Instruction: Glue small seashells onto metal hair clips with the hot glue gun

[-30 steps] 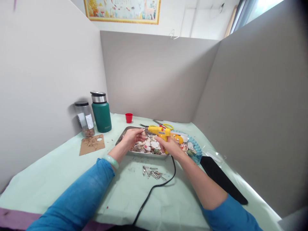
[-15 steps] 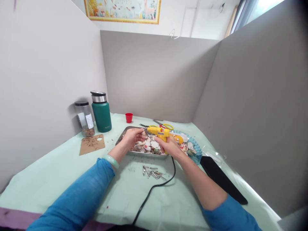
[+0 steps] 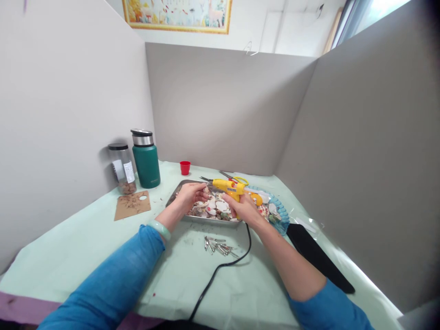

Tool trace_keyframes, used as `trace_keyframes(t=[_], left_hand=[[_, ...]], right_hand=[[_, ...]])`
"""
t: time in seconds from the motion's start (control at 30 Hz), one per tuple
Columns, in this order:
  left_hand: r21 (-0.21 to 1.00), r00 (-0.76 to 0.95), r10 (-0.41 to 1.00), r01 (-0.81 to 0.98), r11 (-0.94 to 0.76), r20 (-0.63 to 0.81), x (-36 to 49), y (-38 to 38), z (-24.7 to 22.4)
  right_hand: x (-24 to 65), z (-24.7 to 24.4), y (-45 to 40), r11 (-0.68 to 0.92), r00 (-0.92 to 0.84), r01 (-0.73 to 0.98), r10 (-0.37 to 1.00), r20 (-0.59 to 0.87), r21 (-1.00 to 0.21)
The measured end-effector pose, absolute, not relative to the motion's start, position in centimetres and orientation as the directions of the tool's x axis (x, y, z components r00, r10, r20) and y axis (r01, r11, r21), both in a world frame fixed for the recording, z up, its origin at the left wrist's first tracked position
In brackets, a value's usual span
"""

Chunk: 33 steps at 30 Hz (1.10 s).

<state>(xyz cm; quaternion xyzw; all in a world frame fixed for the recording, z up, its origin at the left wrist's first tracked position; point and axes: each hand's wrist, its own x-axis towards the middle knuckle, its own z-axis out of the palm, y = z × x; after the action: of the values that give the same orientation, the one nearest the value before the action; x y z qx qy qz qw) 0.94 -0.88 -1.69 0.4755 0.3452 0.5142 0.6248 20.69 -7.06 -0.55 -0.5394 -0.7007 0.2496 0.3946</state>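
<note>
My right hand (image 3: pixel 244 207) is wrapped round the handle of a yellow hot glue gun (image 3: pixel 228 186), its nozzle pointing left. A clear glue stick (image 3: pixel 256 192) sticks out of its back end. My left hand (image 3: pixel 192 196) is closed in a pinch just left of the nozzle. Whatever lies between its fingertips is too small to make out; it may be a bit of shell. Under both hands stands a metal tray (image 3: pixel 206 220) full of seashells (image 3: pixel 222 206). A black cord (image 3: pixel 220 266) runs from the gun toward the table's front edge.
Several small metal clips (image 3: pixel 218 246) lie before the tray. On the right are a blue scalloped plate (image 3: pixel 283 215) and a black flat piece (image 3: pixel 319 256). Scissors (image 3: pixel 237 178) and a red cup (image 3: pixel 185 168) stand behind; a green bottle (image 3: pixel 147 165), jar (image 3: pixel 122 169) and brown card (image 3: pixel 132 206) left.
The glue gun has shifted slightly right, so its nozzle is a little farther from my left fingertips. My left hand keeps almost the same pinch. The whole view has moved slightly.
</note>
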Motion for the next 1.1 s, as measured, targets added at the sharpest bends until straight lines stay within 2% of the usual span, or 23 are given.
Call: trace_keyframes(t=[0.6, 1.1], left_hand=[[0.946, 0.209, 0.977, -0.323, 0.021, 0.049, 0.93, -0.89, -1.69], [0.943, 0.216, 0.974, -0.333, 0.005, 0.071, 0.99, -0.76, -1.84]], right_hand=[[20.65, -0.91, -6.98, 0.313, -0.156, 0.547, 0.949, 0.273, -0.776], [20.72, -0.73, -7.01, 0.309, -0.131, 0.554, 0.949, 0.286, -0.773]])
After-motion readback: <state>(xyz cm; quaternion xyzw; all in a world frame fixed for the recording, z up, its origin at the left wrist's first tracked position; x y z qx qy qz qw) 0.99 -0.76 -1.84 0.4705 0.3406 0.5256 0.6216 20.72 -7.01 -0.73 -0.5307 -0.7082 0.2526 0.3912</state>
